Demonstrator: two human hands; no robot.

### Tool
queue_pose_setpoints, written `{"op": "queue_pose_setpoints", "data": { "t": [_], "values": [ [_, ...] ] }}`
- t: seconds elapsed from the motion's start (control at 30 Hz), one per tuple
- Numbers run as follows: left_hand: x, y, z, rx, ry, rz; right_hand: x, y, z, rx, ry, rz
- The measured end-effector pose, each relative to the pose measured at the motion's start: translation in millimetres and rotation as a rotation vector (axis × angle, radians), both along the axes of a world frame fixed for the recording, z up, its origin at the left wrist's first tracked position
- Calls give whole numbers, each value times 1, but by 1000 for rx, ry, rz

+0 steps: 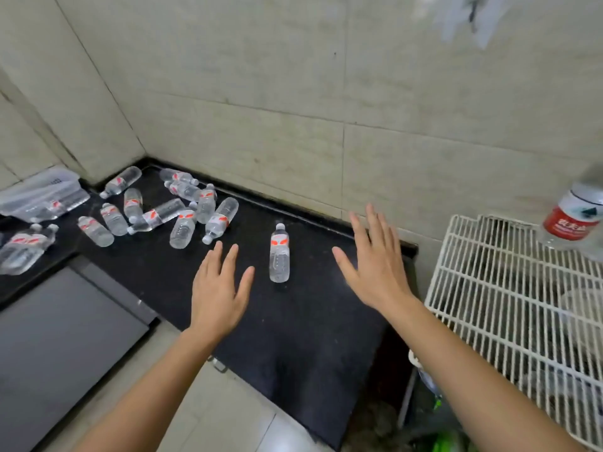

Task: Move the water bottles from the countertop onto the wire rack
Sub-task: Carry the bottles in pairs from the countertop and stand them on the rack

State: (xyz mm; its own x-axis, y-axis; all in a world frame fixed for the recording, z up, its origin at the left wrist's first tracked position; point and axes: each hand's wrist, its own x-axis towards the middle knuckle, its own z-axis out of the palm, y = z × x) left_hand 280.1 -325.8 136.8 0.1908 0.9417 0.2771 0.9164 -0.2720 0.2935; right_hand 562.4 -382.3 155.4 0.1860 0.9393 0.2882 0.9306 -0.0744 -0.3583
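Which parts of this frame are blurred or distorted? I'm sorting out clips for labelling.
Head view: the large bottle on the wire rack is smeared at the right edge; wall lines bow from the wide lens; the lone bottle between both open hands stays sharp.

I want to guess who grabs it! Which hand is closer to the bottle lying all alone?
Left, narrowly. The left hand is just left of the lone bottle; the right hand hovers further to its right. Both are open.

A kitchen: tiled walls (293,93) behind a black countertop (293,321).
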Motion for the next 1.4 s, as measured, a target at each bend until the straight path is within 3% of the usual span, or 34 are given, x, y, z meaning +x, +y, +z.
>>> {"op": "queue_pose_setpoints", "data": {
  "t": [0.2,0.5,0.77,0.9,1.07,1.2,1.4],
  "values": [
    [-84,73,-37,-94,43,-35,-79,60,-38,-76,-77,-40],
    [-212,199,-65,-249,154,-180,-206,167,-85,-365,-77,-208],
    [-240,287,-93,-426,130,-176,-238,219,-115,-509,-54,-256],
    [-227,332,-112,-521,34,-71,-224,254,-145,-566,30,-304],
    [-211,397,-140,-615,-110,115,-207,301,-186,-648,360,-566],
    [-200,444,-154,-668,-184,275,-204,321,-201,-623,255,-681],
    [-191,492,-169,-619,-342,512,-200,355,-211,-694,312,-549]
  ]
}}
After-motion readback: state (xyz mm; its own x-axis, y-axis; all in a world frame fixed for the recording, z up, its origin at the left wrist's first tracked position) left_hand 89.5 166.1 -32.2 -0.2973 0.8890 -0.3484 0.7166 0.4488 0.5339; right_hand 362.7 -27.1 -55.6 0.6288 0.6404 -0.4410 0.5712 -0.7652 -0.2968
